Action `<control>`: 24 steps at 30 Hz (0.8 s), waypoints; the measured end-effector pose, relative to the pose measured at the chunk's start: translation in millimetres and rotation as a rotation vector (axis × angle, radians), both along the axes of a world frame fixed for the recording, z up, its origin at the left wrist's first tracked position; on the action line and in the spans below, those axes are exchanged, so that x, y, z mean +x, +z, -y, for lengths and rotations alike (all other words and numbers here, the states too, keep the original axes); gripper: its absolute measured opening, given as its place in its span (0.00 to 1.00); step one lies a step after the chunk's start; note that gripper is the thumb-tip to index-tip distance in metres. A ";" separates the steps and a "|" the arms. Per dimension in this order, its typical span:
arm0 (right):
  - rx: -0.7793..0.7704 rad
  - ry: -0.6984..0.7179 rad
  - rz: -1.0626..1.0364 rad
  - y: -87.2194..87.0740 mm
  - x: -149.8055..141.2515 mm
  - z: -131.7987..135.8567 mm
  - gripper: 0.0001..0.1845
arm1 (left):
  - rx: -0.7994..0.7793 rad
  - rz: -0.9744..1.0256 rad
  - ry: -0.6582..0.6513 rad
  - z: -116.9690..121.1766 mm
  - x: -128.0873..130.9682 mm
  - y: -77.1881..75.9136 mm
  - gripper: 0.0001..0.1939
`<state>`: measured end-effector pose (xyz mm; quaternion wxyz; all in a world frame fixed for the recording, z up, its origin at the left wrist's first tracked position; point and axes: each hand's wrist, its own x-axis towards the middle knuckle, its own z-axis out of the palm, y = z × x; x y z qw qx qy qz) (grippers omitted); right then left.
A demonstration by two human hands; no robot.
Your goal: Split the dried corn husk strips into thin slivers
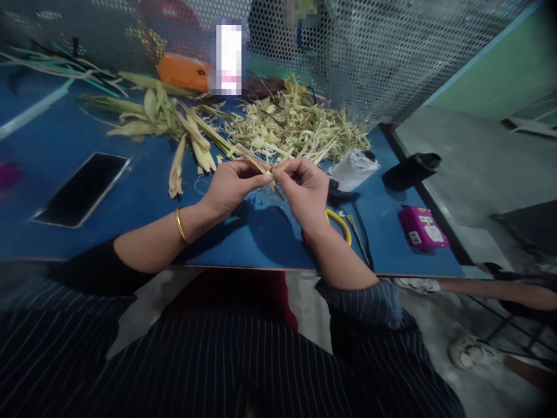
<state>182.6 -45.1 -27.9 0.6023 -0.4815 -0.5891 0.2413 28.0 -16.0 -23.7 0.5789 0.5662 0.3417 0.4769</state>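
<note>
Both of my hands meet above the middle of the blue table [226, 244]. My left hand [232, 183] pinches a dry corn husk strip [251, 155] between thumb and fingers. From the other side my right hand [302, 186] grips the same husk, its thumb close to my left thumb. Just beyond the hands lies a heap of shredded husk [300, 122]. To its left are whole corn husks [152, 113], some with long stalks. A spool of white thread [354, 170] stands beside my right hand. Beneath my right wrist, yellow-handled scissors [342, 223] are partly hidden.
A dark smartphone [82, 188] lies at left. On the right are a black cone [411, 171] and a magenta box [423, 227] near the table edge. An orange pouch [185, 72] rests against the perforated metal screen [383, 52]. Another person's leg [487, 290] shows at right.
</note>
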 end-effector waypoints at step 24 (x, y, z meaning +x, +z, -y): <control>0.078 -0.037 0.099 3.7 -0.6 4.1 0.03 | -0.179 -0.019 -0.047 4.2 2.0 11.5 0.11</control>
